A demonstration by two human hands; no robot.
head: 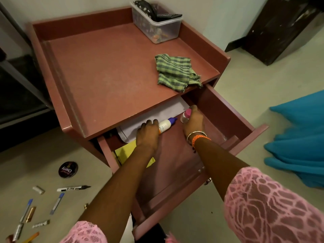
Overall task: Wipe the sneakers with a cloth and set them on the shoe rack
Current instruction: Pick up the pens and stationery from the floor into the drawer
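Note:
A green checked cloth (176,72) lies crumpled on the front right of the reddish table top (108,71). Below it the drawer (233,120) is pulled out. Inside the drawer, my left hand (147,134) grips a white glue bottle with a blue cap (166,125). My right hand (193,122) holds a small bottle with a pink cap (186,115). White paper (157,113) and a yellow sheet (126,151) lie in the drawer. No sneakers or shoe rack are in view.
A clear plastic box (157,27) with small items stands at the back right of the table. On the floor at left lie a round black tin (68,169), a marker (73,188) and several pens. Blue fabric (298,137) is at right, dark furniture (280,27) behind.

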